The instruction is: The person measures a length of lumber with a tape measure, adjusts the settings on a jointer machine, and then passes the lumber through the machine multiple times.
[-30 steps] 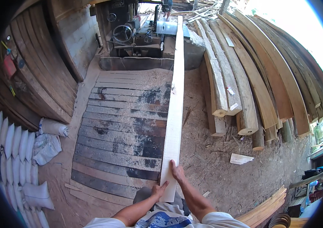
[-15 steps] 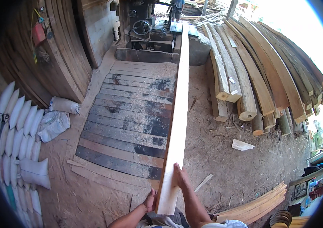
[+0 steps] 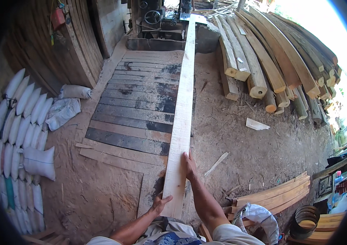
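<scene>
A long pale sawn plank (image 3: 183,102) runs from my body away to the saw machine (image 3: 159,18) at the far end. My left hand (image 3: 159,203) grips the plank's near left corner from below and the side. My right hand (image 3: 189,164) lies on its right edge a little further along, fingers over the top face. The plank's near end is held above the dirt ground, its far end rests by the machine.
A dark board walkway (image 3: 140,102) lies left of the plank. Stacked curved timbers (image 3: 263,61) fill the right. White sacks (image 3: 14,134) line the left wall. Cut boards (image 3: 275,194), a white bag (image 3: 261,218) and a coil (image 3: 306,216) sit at lower right.
The view has shifted back and left along the plank; more of the near end shows. My hands have spread apart, the right one further up the edge than the left.
</scene>
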